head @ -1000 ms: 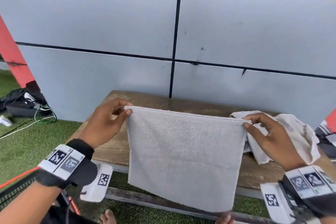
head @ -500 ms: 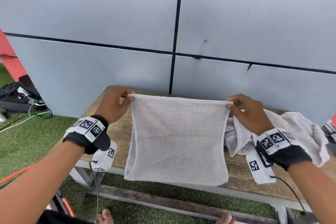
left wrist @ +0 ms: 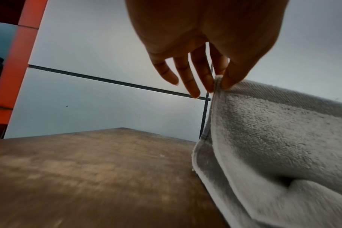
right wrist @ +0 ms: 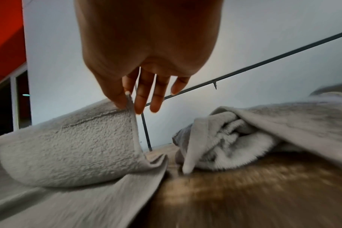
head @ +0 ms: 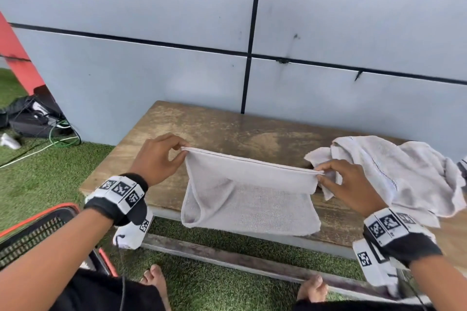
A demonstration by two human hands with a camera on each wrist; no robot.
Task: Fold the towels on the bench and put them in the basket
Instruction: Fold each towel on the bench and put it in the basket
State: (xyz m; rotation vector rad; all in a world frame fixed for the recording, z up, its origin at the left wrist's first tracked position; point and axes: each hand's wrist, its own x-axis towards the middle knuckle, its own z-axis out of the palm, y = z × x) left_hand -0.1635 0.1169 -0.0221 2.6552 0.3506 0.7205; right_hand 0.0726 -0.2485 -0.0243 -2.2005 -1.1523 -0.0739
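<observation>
A pale grey towel [head: 250,197] hangs between my hands, its lower part lying on the wooden bench [head: 227,131] near the front edge. My left hand [head: 161,156] pinches its top left corner [left wrist: 218,81] between thumb and fingers. My right hand [head: 338,182] pinches the top right corner [right wrist: 128,100]. The top edge is stretched straight, a little above the bench. A second, crumpled towel [head: 394,171] lies on the bench right of my right hand, also seen in the right wrist view as a crumpled towel [right wrist: 244,135]. A black mesh basket [head: 32,232] with an orange rim stands on the grass at lower left.
A grey panelled wall [head: 252,33] rises just behind the bench. Artificial grass [head: 50,174] covers the ground. A dark bag and cables [head: 32,121] lie at far left by a red post [head: 17,58]. Bare feet [head: 156,280] show below the bench's front rail.
Both hands have lowered the towel toward the bench. Its lower half, which hung freely in front of the bench edge, now lies on the benchtop, with the upper part sagging over it.
</observation>
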